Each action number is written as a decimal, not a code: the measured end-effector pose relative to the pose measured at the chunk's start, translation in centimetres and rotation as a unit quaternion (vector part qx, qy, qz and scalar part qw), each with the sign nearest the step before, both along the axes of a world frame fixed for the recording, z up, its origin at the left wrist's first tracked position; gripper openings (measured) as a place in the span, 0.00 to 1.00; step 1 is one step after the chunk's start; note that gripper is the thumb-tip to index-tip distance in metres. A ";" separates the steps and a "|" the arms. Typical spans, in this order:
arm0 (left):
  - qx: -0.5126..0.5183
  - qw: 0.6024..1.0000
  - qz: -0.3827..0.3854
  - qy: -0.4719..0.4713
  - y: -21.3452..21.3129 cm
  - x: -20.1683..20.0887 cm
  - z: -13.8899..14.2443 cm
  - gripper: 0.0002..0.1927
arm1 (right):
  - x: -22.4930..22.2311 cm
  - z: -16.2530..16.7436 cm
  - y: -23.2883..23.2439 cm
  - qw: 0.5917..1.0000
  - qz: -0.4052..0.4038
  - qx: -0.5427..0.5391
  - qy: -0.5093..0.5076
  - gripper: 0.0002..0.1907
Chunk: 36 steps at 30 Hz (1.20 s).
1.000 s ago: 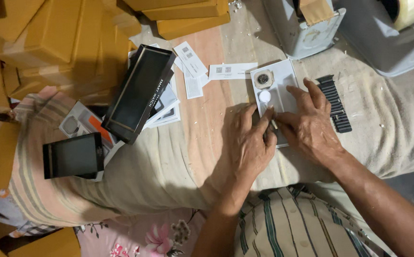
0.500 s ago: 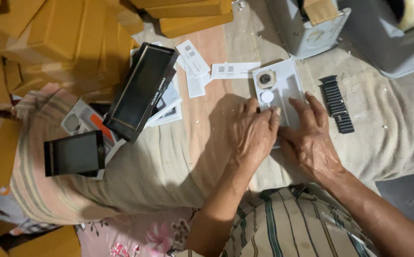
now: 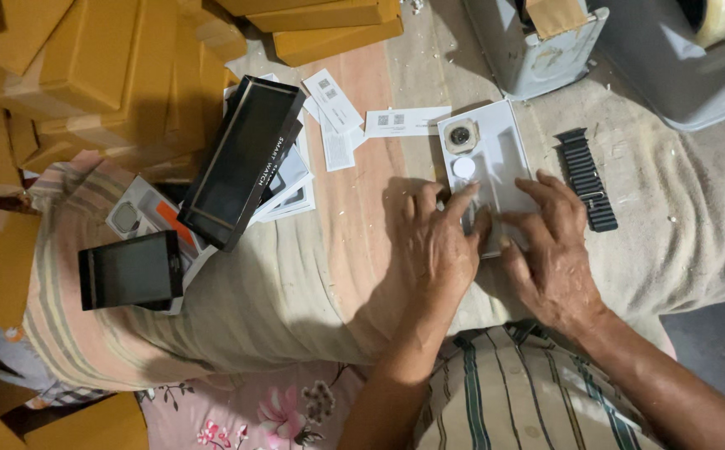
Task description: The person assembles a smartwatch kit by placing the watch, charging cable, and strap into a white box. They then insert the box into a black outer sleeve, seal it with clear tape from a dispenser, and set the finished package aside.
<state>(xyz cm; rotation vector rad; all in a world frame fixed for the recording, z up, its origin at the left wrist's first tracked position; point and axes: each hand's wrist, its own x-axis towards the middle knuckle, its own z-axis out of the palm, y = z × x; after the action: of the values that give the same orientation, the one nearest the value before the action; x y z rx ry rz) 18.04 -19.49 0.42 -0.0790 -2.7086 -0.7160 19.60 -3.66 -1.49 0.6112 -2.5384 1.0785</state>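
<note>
Right of the frame's centre, the left hand [image 3: 437, 246] and right hand [image 3: 550, 246] press flat, fingers spread, on the near end of a white tray [image 3: 504, 158] holding a watch face [image 3: 461, 136].

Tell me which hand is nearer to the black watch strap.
Right. The right hand rests on the white tray, just beside the black watch strap; the left hand lies farther away, across the tray.

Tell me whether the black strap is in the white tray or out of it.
Out: the strap lies on the cloth right of the tray.
</note>
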 end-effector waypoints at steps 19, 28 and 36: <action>0.137 0.987 -0.042 0.067 -1.3 2.4 -2.5 0.15 | -4.5 0.4 -1.5 0.956 0.067 0.285 0.010 0.59; -0.014 1.000 -0.014 0.010 -1.1 1.6 -2.1 0.25 | -4.6 0.4 -1.3 0.949 0.071 0.305 0.036 0.57; -0.100 0.993 -0.053 -0.037 -0.6 0.5 -1.4 0.37 | -4.8 0.4 -0.2 0.942 0.103 0.319 0.021 0.55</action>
<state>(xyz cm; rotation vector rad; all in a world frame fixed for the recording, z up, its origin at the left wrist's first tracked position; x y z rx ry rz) 18.53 -20.09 -0.93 -0.2498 -2.8587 -0.4813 14.78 -3.83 -1.04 1.0608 -2.8169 0.2543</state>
